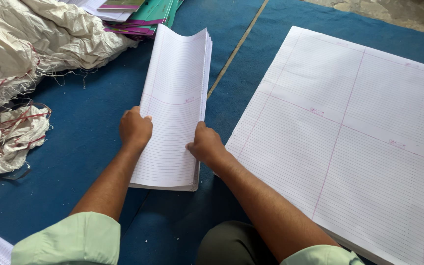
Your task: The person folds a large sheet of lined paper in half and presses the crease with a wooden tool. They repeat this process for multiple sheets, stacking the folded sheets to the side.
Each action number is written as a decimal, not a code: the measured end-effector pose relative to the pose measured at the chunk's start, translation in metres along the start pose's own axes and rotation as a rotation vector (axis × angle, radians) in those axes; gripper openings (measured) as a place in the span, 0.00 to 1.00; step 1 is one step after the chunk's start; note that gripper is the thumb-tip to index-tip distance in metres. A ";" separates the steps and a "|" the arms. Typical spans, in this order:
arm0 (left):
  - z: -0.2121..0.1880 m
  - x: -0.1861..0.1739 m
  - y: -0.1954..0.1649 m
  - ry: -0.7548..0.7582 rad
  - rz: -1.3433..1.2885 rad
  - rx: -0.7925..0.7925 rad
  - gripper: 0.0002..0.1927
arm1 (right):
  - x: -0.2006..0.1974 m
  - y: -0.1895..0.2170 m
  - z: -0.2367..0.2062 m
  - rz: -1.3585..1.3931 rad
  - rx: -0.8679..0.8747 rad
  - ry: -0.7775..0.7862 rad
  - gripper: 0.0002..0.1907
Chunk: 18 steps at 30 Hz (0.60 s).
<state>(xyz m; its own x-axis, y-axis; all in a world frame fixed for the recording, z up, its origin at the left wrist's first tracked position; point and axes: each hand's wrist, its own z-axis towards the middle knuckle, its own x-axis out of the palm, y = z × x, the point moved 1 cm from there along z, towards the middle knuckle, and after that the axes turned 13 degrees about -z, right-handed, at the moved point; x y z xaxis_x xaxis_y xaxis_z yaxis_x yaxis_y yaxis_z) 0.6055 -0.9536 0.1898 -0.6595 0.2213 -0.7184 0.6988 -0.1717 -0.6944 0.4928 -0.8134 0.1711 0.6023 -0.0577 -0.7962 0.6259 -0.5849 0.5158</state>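
A tall, narrow stack of white ruled paper sheets with pink margin lines (pixel 175 98) lies lengthwise on the blue fabric-covered floor (pixel 89 127), directly in front of the person, its far end curling slightly upward. The left hand (pixel 135 128) grips the stack's left edge about halfway along, fingers curled tight together over the rim; the right hand (pixel 205 145) clasps the right edge opposite, thumb on top and the other fingers wrapped under the sheets, where their exact set cannot be made out. Both forearms come out of pale green sleeves (pixel 69 240). Just to the right lies a large flat pile of uncut ruled sheets (pixel 359 142). At upper left sits a crumpled off-white woven sack (pixel 30 39), and beyond the stack's far end, teal and magenta notebook covers (pixel 143 14).
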 end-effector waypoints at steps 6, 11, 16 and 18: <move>-0.003 -0.003 0.005 -0.050 0.196 -0.057 0.22 | 0.002 0.001 -0.006 -0.056 0.016 -0.001 0.23; -0.001 -0.003 0.008 -0.033 0.188 -0.072 0.20 | 0.009 -0.001 -0.002 -0.071 -0.006 0.015 0.23; 0.010 -0.011 -0.003 -0.016 0.291 0.009 0.19 | 0.003 0.003 0.006 -0.039 -0.129 -0.205 0.28; 0.013 -0.014 -0.010 -0.062 0.272 0.113 0.23 | -0.010 0.006 0.010 -0.015 -0.149 -0.288 0.27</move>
<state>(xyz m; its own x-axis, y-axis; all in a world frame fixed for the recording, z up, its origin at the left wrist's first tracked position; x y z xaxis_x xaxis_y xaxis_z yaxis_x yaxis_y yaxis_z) 0.6046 -0.9671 0.2065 -0.4702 0.0941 -0.8776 0.8192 -0.3234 -0.4736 0.4856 -0.8248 0.1794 0.4412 -0.2887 -0.8497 0.7118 -0.4641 0.5272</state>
